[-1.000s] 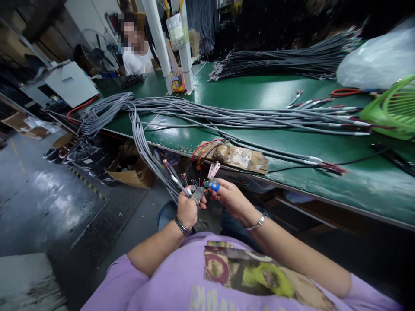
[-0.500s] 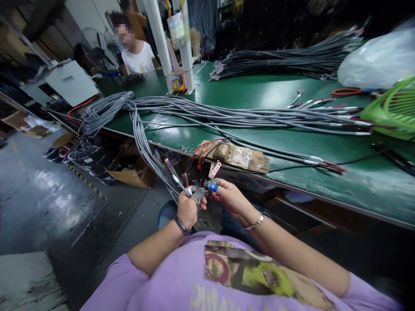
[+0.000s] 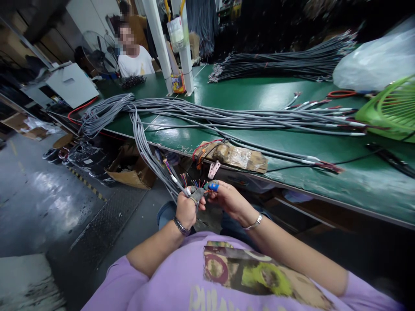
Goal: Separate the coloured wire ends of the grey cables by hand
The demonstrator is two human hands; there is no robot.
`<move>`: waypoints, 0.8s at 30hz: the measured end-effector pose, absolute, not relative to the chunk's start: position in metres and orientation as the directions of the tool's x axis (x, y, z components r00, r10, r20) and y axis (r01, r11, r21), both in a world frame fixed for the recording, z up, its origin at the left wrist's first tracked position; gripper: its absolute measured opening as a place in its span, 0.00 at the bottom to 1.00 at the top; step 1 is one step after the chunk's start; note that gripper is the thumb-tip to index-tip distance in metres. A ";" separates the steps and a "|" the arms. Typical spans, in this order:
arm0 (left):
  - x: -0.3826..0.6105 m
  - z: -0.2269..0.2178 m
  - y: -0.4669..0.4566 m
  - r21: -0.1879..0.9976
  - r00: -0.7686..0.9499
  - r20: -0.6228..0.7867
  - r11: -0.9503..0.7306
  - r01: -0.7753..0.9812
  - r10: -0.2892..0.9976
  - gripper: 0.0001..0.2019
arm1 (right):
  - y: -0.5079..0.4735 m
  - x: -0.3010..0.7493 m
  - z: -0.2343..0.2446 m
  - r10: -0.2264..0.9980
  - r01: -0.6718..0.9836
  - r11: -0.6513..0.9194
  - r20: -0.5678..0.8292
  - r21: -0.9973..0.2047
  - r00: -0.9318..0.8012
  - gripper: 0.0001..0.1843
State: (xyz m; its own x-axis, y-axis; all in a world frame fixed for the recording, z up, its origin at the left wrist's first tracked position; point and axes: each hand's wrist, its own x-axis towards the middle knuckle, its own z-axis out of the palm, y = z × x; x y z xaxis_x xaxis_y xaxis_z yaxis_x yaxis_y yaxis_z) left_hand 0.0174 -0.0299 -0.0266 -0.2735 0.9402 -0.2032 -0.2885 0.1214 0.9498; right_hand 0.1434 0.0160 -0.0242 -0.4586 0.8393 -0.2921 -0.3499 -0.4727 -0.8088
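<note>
Grey cable end (image 3: 181, 186) in left hand (image 3: 187, 209), no legible writing

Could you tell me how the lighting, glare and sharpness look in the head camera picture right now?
Head view: the green table carries soft white glare patches; the floor at left shines wetly; the upper right background is nearly black. Wide-lens bending curves the table edge. The left hand, right hand and coloured wire ends are sharp; one face is blurred out.
</note>
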 end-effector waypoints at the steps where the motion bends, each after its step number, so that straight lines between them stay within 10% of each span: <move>1: 0.018 -0.027 -0.030 0.951 -0.278 -0.203 0.122 -0.284 0.939 0.17 | 0.016 0.144 -0.024 0.843 -0.339 -0.464 -0.290 -0.818 -0.454 0.16; 24: 0.020 -0.031 -0.030 0.958 -0.281 -0.201 0.129 -0.255 0.938 0.17 | 0.020 0.141 -0.030 0.906 -0.271 -0.365 -0.274 -0.891 -0.322 0.14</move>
